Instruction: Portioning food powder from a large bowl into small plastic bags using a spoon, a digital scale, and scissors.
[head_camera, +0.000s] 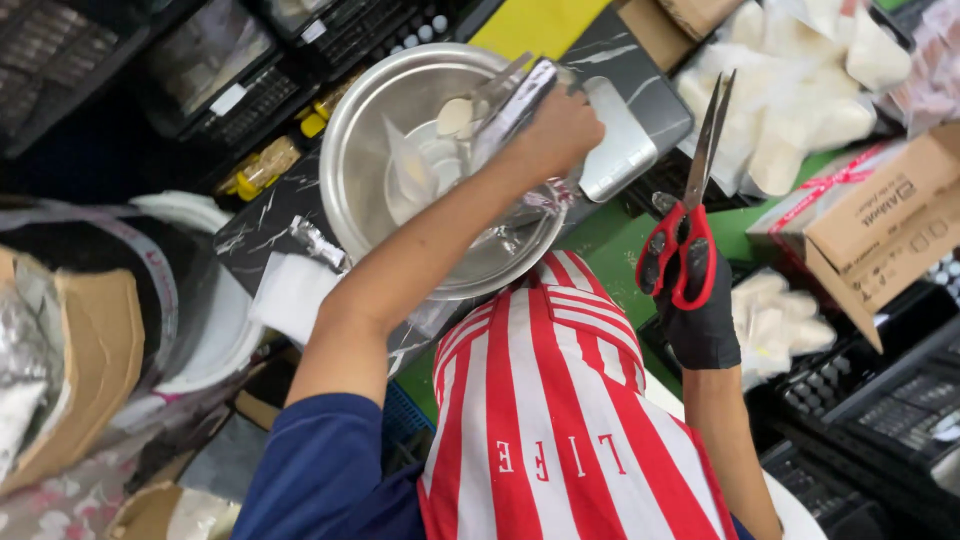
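My left arm reaches up and across the steel bowl (400, 110), bare from the blue sleeve to the wrist, and my left hand (560, 130) is clenched around a silver foil pouch (510, 105) at the bowl's far rim. The grip is tight, knuckles on top, and the pouch is tipped down with its open mouth over the bowl. The pouch is shiny, creased and long, and a pale lump shows just beside its mouth, inside the bowl. A clear plastic bag lies in the bowl's hollow below it.

My right hand (700, 310), in a black glove, is held upright to the right of the bowl and well apart from it. Its grip is closed through the red handles of a pair of scissors (690, 200), whose blades point up and away from me, slightly parted at the tips.

The bowl stands on a dark marbled board (620, 60) on the table. Just past the bowl's right rim, under my left hand, lies a flat grey scale (625, 150). Further right of the bowl are packs of pale white pieces (800, 110) and a cardboard box with a red ribbon (880, 210). Nearer to me than the bowl, my red and white striped apron (560, 400) fills the lower view.
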